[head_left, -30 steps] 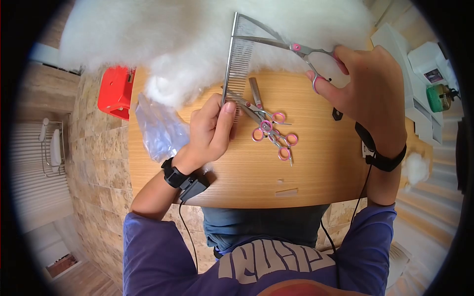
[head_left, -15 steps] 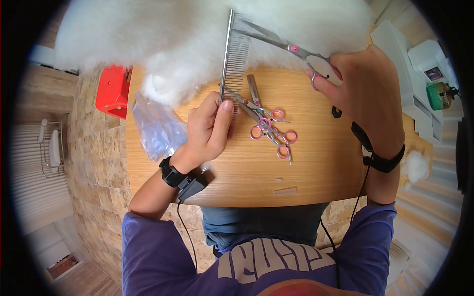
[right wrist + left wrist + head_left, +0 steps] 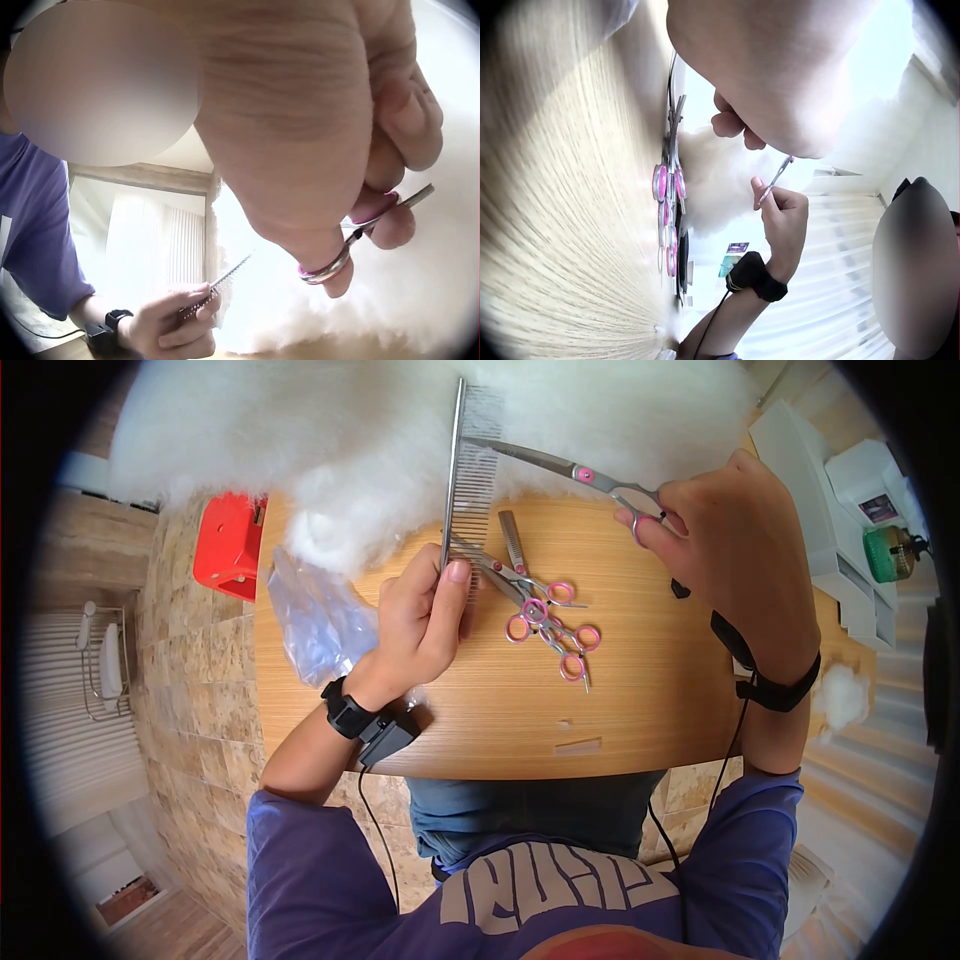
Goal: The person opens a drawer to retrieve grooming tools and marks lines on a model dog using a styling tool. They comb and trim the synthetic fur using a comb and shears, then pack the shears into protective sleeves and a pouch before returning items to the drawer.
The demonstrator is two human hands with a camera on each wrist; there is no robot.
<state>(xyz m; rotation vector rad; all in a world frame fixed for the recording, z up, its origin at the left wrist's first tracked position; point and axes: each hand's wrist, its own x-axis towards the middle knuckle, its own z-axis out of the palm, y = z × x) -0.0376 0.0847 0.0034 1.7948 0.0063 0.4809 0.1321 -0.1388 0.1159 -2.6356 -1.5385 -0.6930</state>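
Note:
In the head view the left hand (image 3: 422,618) grips the lower end of a metal comb (image 3: 452,485), which stands nearly upright with its teeth pointing right. Behind its upper part is a mass of white fluffy fur (image 3: 270,435). The right hand (image 3: 740,550) holds pink-ringed scissors (image 3: 597,480), their blades together and pointing left, tips overlapping the comb's teeth. The right wrist view shows the thumb through one ring (image 3: 328,271) of these scissors. More pink-ringed scissors (image 3: 538,614) lie crossed on the table below the fur, one with a toothed blade.
A clear plastic bag (image 3: 325,625) lies on the wooden table (image 3: 480,710) left of the left hand. A red stool (image 3: 225,545) stands beyond the left edge. At the right are a white tuft (image 3: 842,698), white drawers (image 3: 850,575) and a green bottle (image 3: 888,555).
The scissors' blades have come from apart to together beside the comb. Both comb and scissors have shifted slightly left. The scissors on the table stay put.

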